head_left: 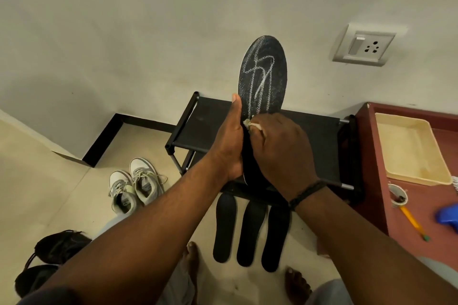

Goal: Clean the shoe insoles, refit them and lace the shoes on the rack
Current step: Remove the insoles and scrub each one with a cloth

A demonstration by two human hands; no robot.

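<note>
- The left hand (229, 140) grips a dark insole (262, 74) by its lower half, thumb stretched up along the near edge, holding it upright above the black shoe rack (319, 136).
- White squiggly streaks run down the insole's face, from the toe end toward the hands.
- The right hand (282, 151) has its fingers curled around a small pale cloth (252, 126), pressing it against the insole just above the rack's top shelf.
- A black band sits on the right wrist.
- Below the rack's front edge, three more black insoles (250, 228) lie side by side on the floor, toes toward the rack.
- Left of the rack, a pair of grey-and-white sneakers (135, 187) stands on the tiles, laces loose.
- Further left of the rack and nearer the camera, dark shoes (59, 246) sit at the frame edge.
- Right of the rack, a reddish table (371, 156) carries a cream tray (416, 176), a small cup, a pencil and something blue.
- On the wall above the rack and to its right: a switch socket (363, 44).
- Bare feet show on the floor near the three insoles.
</note>
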